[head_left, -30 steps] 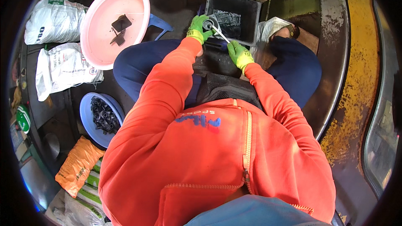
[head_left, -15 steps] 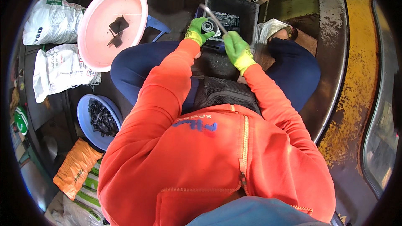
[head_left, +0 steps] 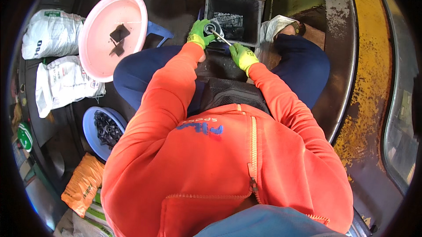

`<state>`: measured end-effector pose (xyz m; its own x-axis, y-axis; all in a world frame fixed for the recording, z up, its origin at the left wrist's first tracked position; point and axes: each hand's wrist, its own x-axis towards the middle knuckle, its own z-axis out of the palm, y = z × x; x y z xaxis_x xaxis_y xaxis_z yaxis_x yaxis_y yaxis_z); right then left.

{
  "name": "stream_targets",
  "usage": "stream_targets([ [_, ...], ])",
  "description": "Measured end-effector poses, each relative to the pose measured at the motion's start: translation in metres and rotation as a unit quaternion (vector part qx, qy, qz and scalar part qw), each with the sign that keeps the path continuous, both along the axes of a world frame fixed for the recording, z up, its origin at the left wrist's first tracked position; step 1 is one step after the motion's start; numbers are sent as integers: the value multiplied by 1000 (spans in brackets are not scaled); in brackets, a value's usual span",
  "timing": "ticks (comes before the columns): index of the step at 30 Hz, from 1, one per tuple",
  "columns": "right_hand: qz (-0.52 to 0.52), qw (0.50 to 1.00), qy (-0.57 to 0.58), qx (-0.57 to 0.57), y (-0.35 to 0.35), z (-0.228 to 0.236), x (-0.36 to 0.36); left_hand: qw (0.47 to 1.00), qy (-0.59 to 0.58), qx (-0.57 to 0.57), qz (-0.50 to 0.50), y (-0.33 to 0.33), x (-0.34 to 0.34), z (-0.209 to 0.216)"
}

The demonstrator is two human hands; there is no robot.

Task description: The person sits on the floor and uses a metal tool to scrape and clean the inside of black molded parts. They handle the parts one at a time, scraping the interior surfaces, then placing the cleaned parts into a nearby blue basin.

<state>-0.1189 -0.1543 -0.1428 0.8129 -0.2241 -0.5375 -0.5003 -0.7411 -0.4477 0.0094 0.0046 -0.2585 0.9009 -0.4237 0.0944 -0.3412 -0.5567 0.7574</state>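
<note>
Fittings like the grey ring-shaped part (head_left: 210,28) our left hand (head_left: 200,33) clasped beside the black bin (head_left: 255,8) looked rigid, light; our right hand (head_left: 242,56) gripped a thin metal rod (head_left: 221,37).

Basin (head_left: 94,39) left of crate (head_left: 233,8)

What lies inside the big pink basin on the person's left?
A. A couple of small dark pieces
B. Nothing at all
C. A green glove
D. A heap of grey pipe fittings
A: the pink basin holds only a couple of small dark pieces on its pale bottom.
</note>
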Motion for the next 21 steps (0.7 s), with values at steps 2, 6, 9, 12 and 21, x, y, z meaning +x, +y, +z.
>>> stream_targets([
  [2, 12, 996, -85, 35, -1, 5, 1, 999, 34, -12, 1, -1, 2, -5],
  [6, -23, 943, -306, 129, -2, 8, -2, 998, -47, 32, 12, -4, 4, -5],
  [9, 14, 990, -133, 40, -1, 4, -2, 998, 18, 30, -52, -4, 6, 8],
  [12, -23, 996, -81, 37, -12, -7, 7, 998, 34, 29, -47, -3, 8, 26],
  [21, -82, 956, -38, -279, -105, -106, 43, 859, 426, -257, 118, -9, 23, 30],
])
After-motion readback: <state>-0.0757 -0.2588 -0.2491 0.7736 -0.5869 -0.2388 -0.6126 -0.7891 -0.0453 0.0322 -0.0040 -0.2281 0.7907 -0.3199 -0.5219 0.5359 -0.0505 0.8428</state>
